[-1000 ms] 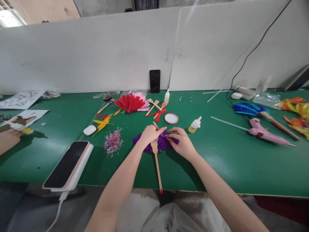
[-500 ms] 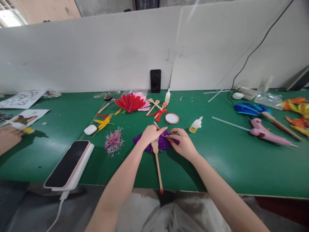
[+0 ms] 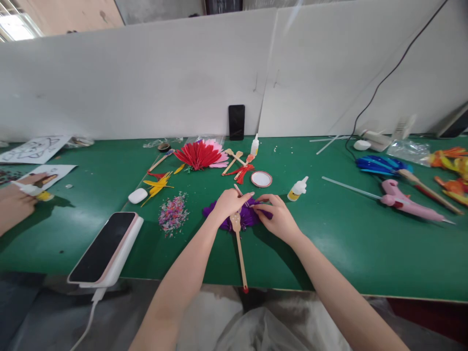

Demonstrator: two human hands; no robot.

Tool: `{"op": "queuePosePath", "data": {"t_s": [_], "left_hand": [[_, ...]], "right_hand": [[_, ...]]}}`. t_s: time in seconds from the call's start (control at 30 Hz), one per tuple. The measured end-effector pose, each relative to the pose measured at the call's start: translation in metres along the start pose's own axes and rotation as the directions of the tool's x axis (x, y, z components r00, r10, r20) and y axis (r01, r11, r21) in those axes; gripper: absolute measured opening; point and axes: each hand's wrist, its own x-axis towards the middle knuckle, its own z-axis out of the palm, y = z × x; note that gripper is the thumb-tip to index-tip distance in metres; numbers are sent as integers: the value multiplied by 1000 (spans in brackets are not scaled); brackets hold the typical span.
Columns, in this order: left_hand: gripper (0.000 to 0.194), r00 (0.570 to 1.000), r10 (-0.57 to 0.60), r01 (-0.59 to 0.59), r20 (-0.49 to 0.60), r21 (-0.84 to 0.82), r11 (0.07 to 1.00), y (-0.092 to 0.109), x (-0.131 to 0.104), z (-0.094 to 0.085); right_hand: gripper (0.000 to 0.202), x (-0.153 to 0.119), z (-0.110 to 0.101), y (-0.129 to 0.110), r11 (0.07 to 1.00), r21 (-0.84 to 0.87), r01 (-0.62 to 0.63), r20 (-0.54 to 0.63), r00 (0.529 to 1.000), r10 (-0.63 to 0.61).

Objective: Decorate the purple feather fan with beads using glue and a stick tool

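Note:
A purple feather fan (image 3: 249, 220) with a pale wooden handle (image 3: 240, 256) lies in front of me, its handle pointing at the table's front edge. White dots show on the handle's broad head. My left hand (image 3: 229, 204) is closed on slim tweezers (image 3: 237, 189), tips down over the purple feathers. From the right, my right hand (image 3: 277, 218) pinches the fan's feathers close to the tweezer tips. Whether a tiny piece is also between those fingers is too small to tell. Left of the fan lies a heap of coloured flakes (image 3: 173, 213).
A glue bottle (image 3: 298, 189) and a round white lid (image 3: 261, 179) stand beyond my right hand. A red fan (image 3: 200, 155) and yellow feathers (image 3: 158, 182) lie farther back. A pink glue gun (image 3: 411, 202) is at right, a phone (image 3: 104, 248) at left. Another person's hand (image 3: 16, 202) holds a bottle.
My hands, the tweezers and the fan hold almost the same pose. At far left the other person's hand and bottle have shifted slightly to the right.

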Motion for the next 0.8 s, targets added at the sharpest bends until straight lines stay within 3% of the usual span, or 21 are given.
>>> {"op": "queuePosePath", "data": {"t_s": [0.8], "left_hand": [[55,1000,-2,2,16,11,1000,3,-3,-3]], "right_hand": [[23,1,-2,-2,999,14,-33,-1,999,33]]}}
